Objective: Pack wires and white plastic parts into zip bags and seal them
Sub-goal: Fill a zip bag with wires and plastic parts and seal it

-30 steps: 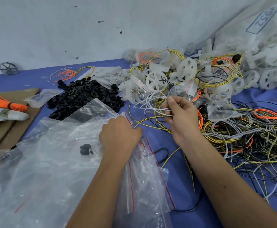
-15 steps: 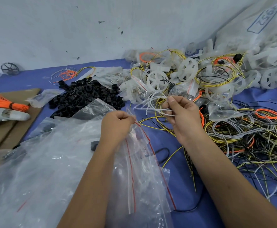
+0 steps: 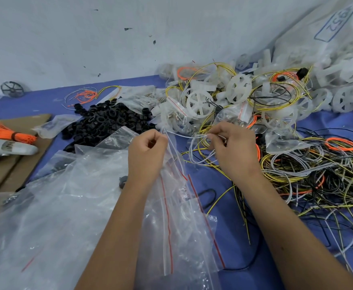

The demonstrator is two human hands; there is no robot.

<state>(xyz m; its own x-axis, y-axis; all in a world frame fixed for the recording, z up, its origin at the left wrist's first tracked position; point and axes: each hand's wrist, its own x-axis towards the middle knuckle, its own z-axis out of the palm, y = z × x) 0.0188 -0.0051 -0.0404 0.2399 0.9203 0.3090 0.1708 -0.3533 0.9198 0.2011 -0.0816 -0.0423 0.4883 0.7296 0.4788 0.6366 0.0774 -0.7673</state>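
Note:
My left hand point(image 3: 147, 155) pinches the top edge of a clear zip bag point(image 3: 174, 218) with a red seal line and holds it lifted off the pile of bags. My right hand point(image 3: 232, 147) pinches a small coil of white and yellow wires point(image 3: 198, 147) just right of the bag's mouth. A big tangle of loose yellow, grey, black and orange wires point(image 3: 318, 174) lies on the blue table to the right. White plastic wheel parts point(image 3: 198, 102) are heaped behind my hands, mixed with small filled bags.
A heap of black rubber rings point(image 3: 104, 120) sits at the left centre. Empty clear bags point(image 3: 52, 216) cover the front left. A cardboard sheet point(image 3: 14, 164) carries an orange wire bundle point(image 3: 8, 133) and a white tool point(image 3: 6, 149). A large sack of white parts point(image 3: 328, 38) stands at the back right.
My left hand rose from the bag pile, lifting one zip bag by its top edge towards the wires. My right hand stayed put with the wire coil.

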